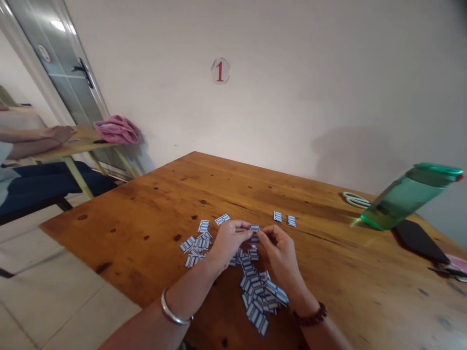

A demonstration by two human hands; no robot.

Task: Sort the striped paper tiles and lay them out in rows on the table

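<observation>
Both hands meet above the middle of the wooden table. My left hand [229, 242] pinches the left end of a small blue-and-white card [254, 227] between thumb and fingers. On the card's other side, my right hand [280, 249] pinches at its right edge. Below and between my wrists lies a loose heap of similar cards [257, 294], blue-edged with white bars. A smaller pile of cards [197, 247] spreads to the left, partly behind my left hand. Two separate cards, one [278, 216] beside the other [291, 220], lie beyond my right hand.
A green bottle [408, 197] stands at the right of the table [175, 189], near a white coiled cable [355, 200] and a black flat case [419, 240]. To the left, another person's hands [60, 133] rest on a second table with a pink cloth [117, 130].
</observation>
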